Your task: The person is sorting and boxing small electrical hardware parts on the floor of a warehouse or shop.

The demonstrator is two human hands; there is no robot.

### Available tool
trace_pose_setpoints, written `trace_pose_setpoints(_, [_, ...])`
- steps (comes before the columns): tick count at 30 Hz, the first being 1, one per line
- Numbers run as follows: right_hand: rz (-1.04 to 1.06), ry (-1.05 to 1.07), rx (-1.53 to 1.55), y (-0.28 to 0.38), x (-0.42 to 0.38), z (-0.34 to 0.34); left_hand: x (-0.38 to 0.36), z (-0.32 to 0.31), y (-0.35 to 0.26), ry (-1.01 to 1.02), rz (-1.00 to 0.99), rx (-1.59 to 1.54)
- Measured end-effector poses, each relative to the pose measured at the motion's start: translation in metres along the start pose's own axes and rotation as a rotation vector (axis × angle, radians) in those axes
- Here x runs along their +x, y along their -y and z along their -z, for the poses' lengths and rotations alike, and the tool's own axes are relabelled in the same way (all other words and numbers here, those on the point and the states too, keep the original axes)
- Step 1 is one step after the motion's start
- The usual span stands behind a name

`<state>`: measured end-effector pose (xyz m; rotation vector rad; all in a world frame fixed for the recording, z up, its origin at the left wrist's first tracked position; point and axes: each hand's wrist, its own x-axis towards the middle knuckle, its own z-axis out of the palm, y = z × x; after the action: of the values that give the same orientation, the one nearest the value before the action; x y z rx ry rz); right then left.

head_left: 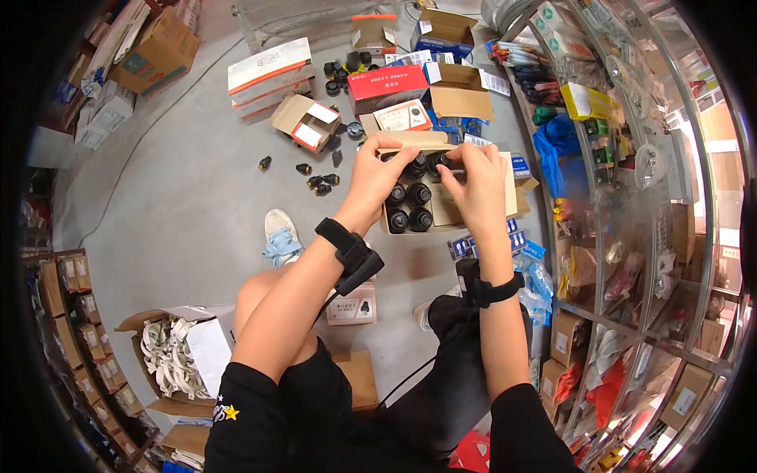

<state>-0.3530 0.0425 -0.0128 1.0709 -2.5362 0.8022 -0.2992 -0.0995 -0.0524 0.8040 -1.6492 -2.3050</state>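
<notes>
An open cardboard box [505, 206] in front of me holds several black cylindrical fittings [419, 219], standing upright in rows on its left side. My left hand [374, 180] reaches over the box's back left corner, its thumb and forefinger closed at a black fitting [416, 166] in the back row. Beside it, my right hand [478, 183] pinches another black fitting [438, 161] between thumb and fingers. Both fingertips partly hide these pieces. A bare cardboard surface [448, 206] shows in the right part of the box.
Loose black fittings [323, 181] lie on the grey floor, left of the box. Behind stand a red box [386, 88], a white-orange box [270, 75] and an open carton [306, 123]. Metal shelving [599, 315] lines the right; a carton of white clamps [169, 359] sits lower left.
</notes>
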Motion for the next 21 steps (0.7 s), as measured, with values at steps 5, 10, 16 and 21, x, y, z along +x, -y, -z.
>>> trace_pose_setpoints(5, [-0.032,0.008,0.016,0.002,-0.001,0.003,-0.002,-0.001,-0.002,0.009,-0.004,-0.007])
trace_pose_setpoints(10, [-0.024,-0.004,0.078,0.005,0.003,0.010,-0.002,-0.001,-0.006,0.024,-0.016,-0.043])
trace_pose_setpoints(16, [-0.085,-0.120,0.017,0.002,0.010,0.038,0.001,0.004,-0.013,0.020,-0.018,-0.134])
trace_pose_setpoints(21, [-0.152,-0.091,0.120,-0.013,0.008,0.035,-0.002,0.006,-0.022,0.001,-0.028,-0.172])
